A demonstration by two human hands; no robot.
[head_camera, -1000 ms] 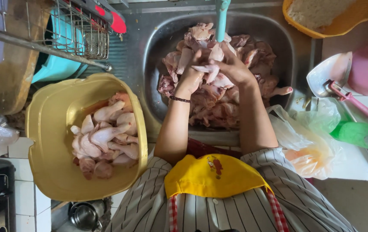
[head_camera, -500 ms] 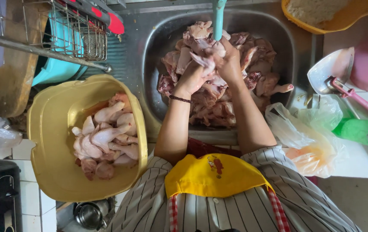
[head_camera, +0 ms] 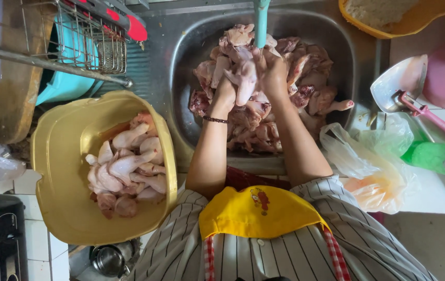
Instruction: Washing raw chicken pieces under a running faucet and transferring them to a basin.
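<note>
Well, biggest of all is the rounded stainless steel sink [head_camera: 186,57], heaped with raw pinkish chicken pieces [head_camera: 285,93] under and around the person's fingers. Left of the fingers and nearer the person sits a wide yellow plastic basin [head_camera: 61,171] holding a smaller pile of pale washed chicken legs [head_camera: 129,169]. Right of the fingers, on the counter, lie crumpled clear plastic bags [head_camera: 368,166], one showing an orange tint, and beside them a green translucent plastic bag [head_camera: 433,156]. Farther left of the fingers a wire dish rack [head_camera: 84,36] stands over a turquoise plastic container [head_camera: 69,83]. Beyond the fingers to the right are an orange bowl [head_camera: 420,18] with something pale in it, a pink plastic tub [head_camera: 443,78], and a white scoop with a pink handle [head_camera: 404,91]. A turquoise tap spout [head_camera: 260,21] comes down just above the fingers.

Both forearms reach forward from a striped shirt into the sink. The left hand [head_camera: 226,93], with a dark bead bracelet at the wrist, and the right hand [head_camera: 274,73] are raised over the heap, fingers curled closed around one pale chicken piece [head_camera: 246,83] held between them directly under the spout. The piece sits above the pile, touching both hands.
</note>
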